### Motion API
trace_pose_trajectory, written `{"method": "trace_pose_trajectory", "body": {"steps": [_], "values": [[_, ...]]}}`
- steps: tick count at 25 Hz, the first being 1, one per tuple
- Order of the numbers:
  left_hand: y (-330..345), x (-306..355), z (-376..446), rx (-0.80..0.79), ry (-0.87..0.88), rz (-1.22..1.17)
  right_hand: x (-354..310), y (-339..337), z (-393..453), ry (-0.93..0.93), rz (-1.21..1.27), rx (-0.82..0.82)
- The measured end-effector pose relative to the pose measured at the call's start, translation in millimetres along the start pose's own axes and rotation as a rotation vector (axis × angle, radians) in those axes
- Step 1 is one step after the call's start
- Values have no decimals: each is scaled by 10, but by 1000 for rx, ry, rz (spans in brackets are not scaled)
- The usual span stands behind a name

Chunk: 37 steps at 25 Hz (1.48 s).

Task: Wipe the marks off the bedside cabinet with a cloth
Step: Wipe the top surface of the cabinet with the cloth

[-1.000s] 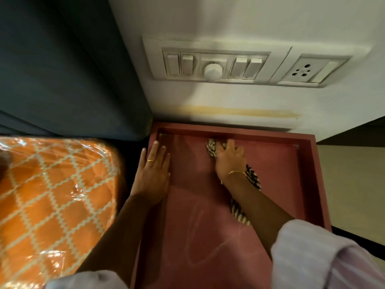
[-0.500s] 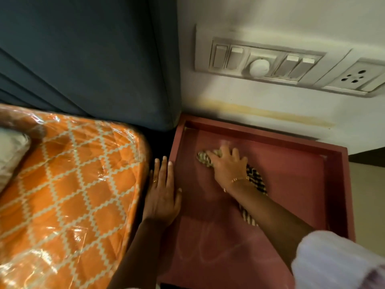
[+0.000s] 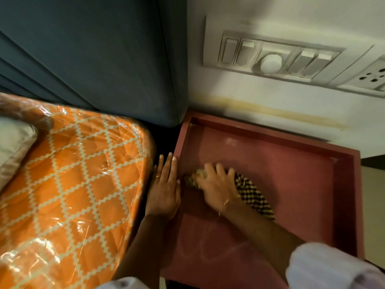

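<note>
The bedside cabinet has a dull red top with a raised rim. Faint pale chalk-like marks loop across its near part. My right hand presses a dark checked cloth flat on the top, near the left rim; the cloth trails back under my wrist. My left hand lies flat, fingers together, on the cabinet's left rim, holding nothing.
An orange patterned mattress in clear plastic sits close on the left, with a dark gap between it and the cabinet. A blue-grey headboard stands behind. A white switch panel and socket are on the wall above.
My right hand has slid the cloth leftward and nearer, toward the left rim. My left hand has shifted from the cabinet top out onto its left rim. The view has swung left.
</note>
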<state>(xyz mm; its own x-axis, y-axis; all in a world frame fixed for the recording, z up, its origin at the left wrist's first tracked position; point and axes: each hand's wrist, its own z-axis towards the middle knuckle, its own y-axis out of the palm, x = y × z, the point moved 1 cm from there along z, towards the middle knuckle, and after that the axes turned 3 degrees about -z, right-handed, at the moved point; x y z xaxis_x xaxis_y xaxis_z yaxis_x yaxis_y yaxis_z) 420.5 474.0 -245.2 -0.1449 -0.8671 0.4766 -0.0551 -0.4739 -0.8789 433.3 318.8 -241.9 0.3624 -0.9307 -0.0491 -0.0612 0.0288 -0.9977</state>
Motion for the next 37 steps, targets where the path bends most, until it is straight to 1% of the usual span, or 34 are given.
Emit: {"method": "trace_pose_trajectory", "body": {"steps": [3,4,5,8,10,11,12,15,16,17,18,20,22,23,25,26,27,29,30,31,33,34,35,36,37], "values": [[11,-1,9,15,0,3,-62,-63,319,287,56,-16],[17,-3,5,13,-1,7,-168,-72,309,332,80,16],[20,-5,-1,8,-1,14,-295,-61,226,322,89,57],[19,-7,-1,1,0,34,-464,80,-259,64,86,146],[16,0,-4,-1,0,42,-352,110,-406,-34,76,120],[10,5,2,2,-3,47,-281,83,-357,-34,61,103],[7,6,6,3,-6,54,-246,44,-263,19,45,82],[14,7,14,-3,-18,65,-273,-20,121,298,115,31],[19,6,8,-5,-20,65,-346,-36,150,349,132,22],[21,8,4,-6,-18,69,-434,-35,103,352,135,38],[23,7,2,-9,-15,80,-506,-3,-2,298,125,83],[26,18,0,-14,-6,128,-538,60,-336,93,108,114],[19,43,-11,-19,30,200,-386,106,-586,-10,90,73],[8,56,-14,-18,55,238,-242,101,-596,5,58,61],[0,83,-29,-31,108,289,59,29,-458,161,-8,-12],[-7,90,-33,-44,125,295,194,-21,-330,251,14,-74],[-13,98,-28,-50,137,294,294,-37,-205,328,58,-99],[-11,99,-17,-63,163,305,250,-31,-106,417,118,-102],[-9,95,-23,-75,177,320,151,-44,-162,414,106,-82],[-12,99,-27,-88,195,346,50,1,-290,362,90,-23],[-14,141,-39,-119,273,421,-44,65,-701,205,79,18],[-11,160,-46,-139,319,454,29,118,-886,143,37,22],[-10,171,-44,-154,355,483,164,129,-984,131,15,23],[-18,168,-43,-160,373,507,311,102,-989,179,11,16],[-28,171,-44,-169,378,527,443,64,-939,274,14,-3]]}}
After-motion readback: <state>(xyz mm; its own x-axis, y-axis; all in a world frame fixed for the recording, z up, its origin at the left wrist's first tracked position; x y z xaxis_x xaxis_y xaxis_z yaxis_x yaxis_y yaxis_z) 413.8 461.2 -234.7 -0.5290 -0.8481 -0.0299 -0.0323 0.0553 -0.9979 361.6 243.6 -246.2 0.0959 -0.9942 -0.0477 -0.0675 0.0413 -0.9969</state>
